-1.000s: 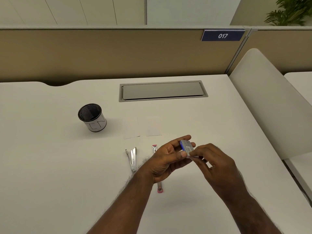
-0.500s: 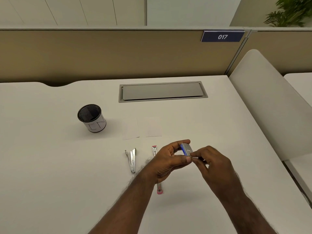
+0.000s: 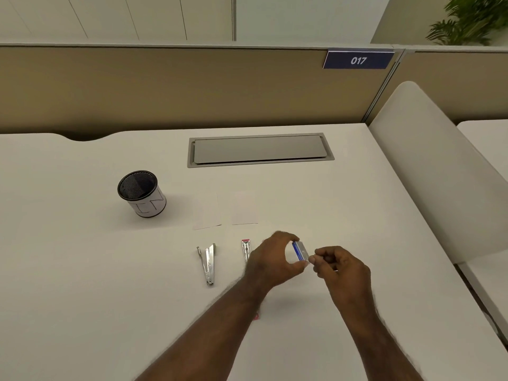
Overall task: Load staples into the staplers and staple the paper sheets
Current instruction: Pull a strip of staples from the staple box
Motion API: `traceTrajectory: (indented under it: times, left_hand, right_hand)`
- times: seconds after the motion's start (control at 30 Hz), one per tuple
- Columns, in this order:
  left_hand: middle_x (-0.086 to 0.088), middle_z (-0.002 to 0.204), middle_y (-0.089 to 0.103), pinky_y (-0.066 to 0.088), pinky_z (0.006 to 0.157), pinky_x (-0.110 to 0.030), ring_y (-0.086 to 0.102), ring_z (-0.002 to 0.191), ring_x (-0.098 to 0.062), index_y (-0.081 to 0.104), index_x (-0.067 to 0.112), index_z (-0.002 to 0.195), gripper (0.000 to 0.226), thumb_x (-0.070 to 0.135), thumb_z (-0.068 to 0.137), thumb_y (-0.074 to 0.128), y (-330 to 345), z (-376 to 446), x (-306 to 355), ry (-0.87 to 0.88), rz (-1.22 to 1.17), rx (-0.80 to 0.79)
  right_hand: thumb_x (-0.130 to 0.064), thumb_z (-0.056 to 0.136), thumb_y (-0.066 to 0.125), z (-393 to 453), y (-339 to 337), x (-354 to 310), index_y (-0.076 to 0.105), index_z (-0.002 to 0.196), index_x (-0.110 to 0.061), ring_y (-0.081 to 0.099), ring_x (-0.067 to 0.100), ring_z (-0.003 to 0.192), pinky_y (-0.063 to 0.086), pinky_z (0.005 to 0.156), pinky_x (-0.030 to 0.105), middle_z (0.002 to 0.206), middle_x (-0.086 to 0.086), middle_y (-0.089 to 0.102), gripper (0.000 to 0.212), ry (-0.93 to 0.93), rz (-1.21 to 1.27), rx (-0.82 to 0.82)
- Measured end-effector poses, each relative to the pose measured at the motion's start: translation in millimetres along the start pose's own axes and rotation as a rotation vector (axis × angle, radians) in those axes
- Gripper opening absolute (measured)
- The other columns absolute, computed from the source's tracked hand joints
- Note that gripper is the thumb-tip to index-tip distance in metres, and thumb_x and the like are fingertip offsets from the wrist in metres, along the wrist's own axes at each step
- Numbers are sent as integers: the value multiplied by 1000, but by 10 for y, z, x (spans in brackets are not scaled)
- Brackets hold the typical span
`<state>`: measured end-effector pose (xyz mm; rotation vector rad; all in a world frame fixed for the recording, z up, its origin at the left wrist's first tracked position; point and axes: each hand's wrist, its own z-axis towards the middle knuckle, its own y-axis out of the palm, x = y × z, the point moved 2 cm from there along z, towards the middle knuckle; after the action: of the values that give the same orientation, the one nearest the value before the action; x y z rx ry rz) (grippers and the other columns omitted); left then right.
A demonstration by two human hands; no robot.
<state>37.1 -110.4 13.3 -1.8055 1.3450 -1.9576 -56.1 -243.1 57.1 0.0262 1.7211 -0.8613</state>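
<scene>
staple box [image 3: 300,251] pinched in left hand [image 3: 275,259] | right hand [image 3: 339,266] pinched, possibly on staples | sign [image 3: 358,60] read "017" | tabletop [image 3: 82,298]

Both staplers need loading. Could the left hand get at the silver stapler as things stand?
Probably not at once: the left hand holds the staple box. The silver stapler lies open and uncovered beside it.

Right hand [image 3: 341,268] pulled back from the staple box [image 3: 300,250], fingertips now just beside its near corner (earlier on it); left hand [image 3: 275,259] turned box more upright.
</scene>
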Motion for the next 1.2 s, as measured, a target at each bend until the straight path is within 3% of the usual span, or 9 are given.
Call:
traceTrajectory:
  times: [0.23,0.43,0.6,0.73,0.8,0.9,1.03,1.13,1.2]
  left_hand:
    - [4,127,54,51,84,-33,51,114,-17,51,21,133,60,46,80,65,185,134,-128,82,235,-44]
    - [-2,125,58,42,88,-39,52,110,-24,52,17,134,61,49,83,59,271,172,-152,126,408,-49]
    - [0,100,65,45,72,-38,60,88,-24,67,16,111,53,47,67,63,271,145,-196,135,537,33]
    - [-2,122,63,46,84,-43,60,104,-26,59,16,125,63,51,72,57,192,125,-137,146,509,172]
    - [-3,141,53,39,99,-50,52,125,-28,51,19,135,64,49,80,52,113,83,-117,124,485,222]
    - [-4,162,16,4,115,-61,13,149,-30,25,23,152,69,51,89,37,-11,-19,-195,45,509,250]
    - [-4,162,-14,-11,116,-58,-18,148,-28,0,23,155,70,51,94,21,-105,-221,-422,-93,488,254]
    - [0,159,-25,-12,119,-45,-29,145,-19,-6,21,154,71,52,93,12,-83,-407,-611,-140,369,209]
    - [3,157,-28,-13,120,-36,-31,143,-14,-8,21,153,71,53,91,8,-50,-528,-688,-143,291,192]
  right_hand:
    - [-21,78,78,7,99,155,72,85,-20,69,13,58,61,65,37,71,-3,72,9,127,67,-45]
    - [-23,77,79,23,101,256,72,86,-18,69,15,60,61,63,33,71,-1,72,13,173,70,-72]
    - [-20,78,79,51,96,300,71,84,-21,69,16,60,60,61,30,71,-1,72,9,172,80,-82]
    - [-16,80,76,66,107,303,72,84,-24,70,12,62,60,64,29,71,-3,73,9,162,97,-99]
    - [-14,82,73,75,128,293,72,86,-27,71,10,65,60,67,28,73,-5,74,14,154,96,-114]
    - [-9,82,73,69,216,286,73,92,-22,71,11,66,61,69,29,73,-4,75,17,181,135,-133]
    - [-15,78,77,2,458,248,74,84,-19,70,6,68,58,71,25,74,-8,74,8,164,96,-209]
    - [-20,79,77,-61,682,182,68,77,-32,66,0,84,47,76,15,93,-16,69,15,95,8,-303]
    - [-21,80,75,-99,845,175,66,74,-35,66,8,96,46,84,20,109,-14,64,18,83,-3,-392]
